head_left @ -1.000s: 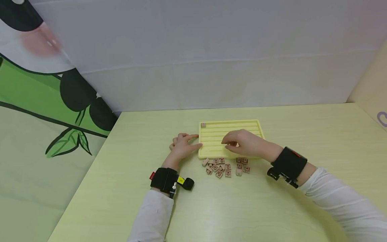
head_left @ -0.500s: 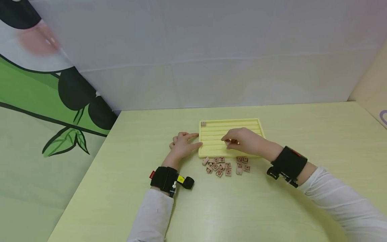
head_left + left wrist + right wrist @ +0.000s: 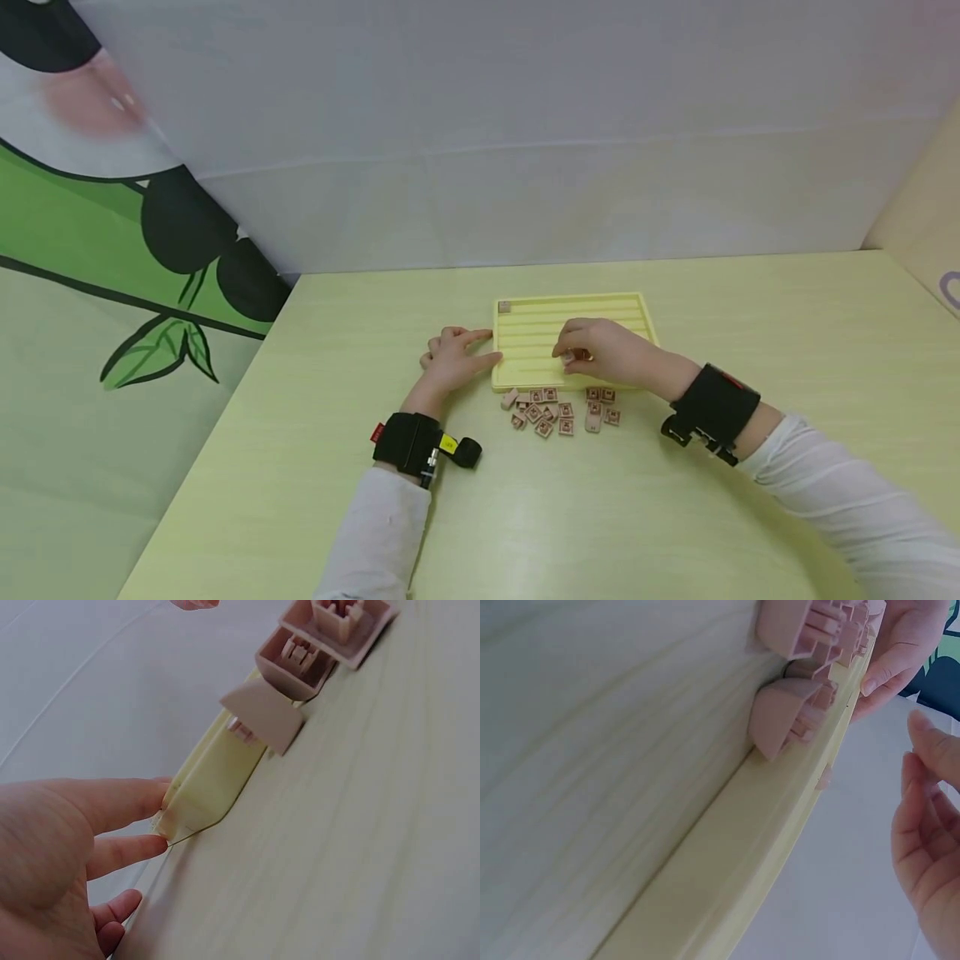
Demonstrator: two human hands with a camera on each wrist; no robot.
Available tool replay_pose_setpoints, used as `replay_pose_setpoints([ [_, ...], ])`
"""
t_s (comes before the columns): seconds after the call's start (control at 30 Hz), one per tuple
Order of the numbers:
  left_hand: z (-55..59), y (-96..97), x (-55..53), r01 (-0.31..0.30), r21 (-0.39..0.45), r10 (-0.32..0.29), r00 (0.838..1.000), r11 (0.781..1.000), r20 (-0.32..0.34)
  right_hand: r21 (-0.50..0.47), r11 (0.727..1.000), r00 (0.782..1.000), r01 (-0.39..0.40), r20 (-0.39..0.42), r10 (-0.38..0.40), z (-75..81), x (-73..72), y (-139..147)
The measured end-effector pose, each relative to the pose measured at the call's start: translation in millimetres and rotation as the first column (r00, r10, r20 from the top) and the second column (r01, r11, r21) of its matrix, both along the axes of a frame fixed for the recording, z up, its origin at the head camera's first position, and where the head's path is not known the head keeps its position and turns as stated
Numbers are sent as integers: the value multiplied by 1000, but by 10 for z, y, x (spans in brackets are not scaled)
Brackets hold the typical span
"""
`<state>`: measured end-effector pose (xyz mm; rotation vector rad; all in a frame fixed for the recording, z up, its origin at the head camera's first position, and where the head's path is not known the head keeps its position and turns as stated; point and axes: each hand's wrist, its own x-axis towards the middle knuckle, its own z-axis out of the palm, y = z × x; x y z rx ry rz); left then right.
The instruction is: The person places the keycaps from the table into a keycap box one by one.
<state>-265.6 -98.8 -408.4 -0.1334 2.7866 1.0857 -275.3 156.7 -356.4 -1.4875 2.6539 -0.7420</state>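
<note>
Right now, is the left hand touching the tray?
Touching. The left wrist view shows the left hand with fingers meeting the end of the tray, no gap.

Indoor setting: table (image 3: pixel 555 517) beside cartoon-printed wall (image 3: pixel 97 283)

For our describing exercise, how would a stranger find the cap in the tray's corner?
On the table lies a yellow tray. The cap sits in its far left corner, whereas the loose caps lie outside its near edge and another cap is in the right hand.
</note>
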Motion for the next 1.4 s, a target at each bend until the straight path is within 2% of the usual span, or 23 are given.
replay_pose_setpoints([
  [0.23,-13,-28,17,0,5,0,1000,1000,9,-34,999,999,-11,-51,9,62,-99,-44],
  [0.4,-17,-41,33,-5,6,5,1000,1000,8,-31,999,998,17,-61,-19,149,-185,-136],
  [0.63,-34,-45,43,-8,-10,8,1000,1000,8,22,990,989,137,47,-137,205,-382,-286],
  [0.8,-71,-42,42,-4,-12,4,1000,1000,4,86,979,975,186,105,-195,176,-576,-367],
  [1.0,-71,-47,46,7,-25,-7,1000,1000,1,167,965,968,203,114,-223,99,-751,-443],
  [1.17,-49,-57,43,3,-19,-3,1000,1000,-6,221,949,960,226,115,-256,52,-817,-506],
  [1.4,-20,-42,60,13,0,-13,1000,1000,-3,253,929,954,268,66,-293,-5,-844,-589],
])
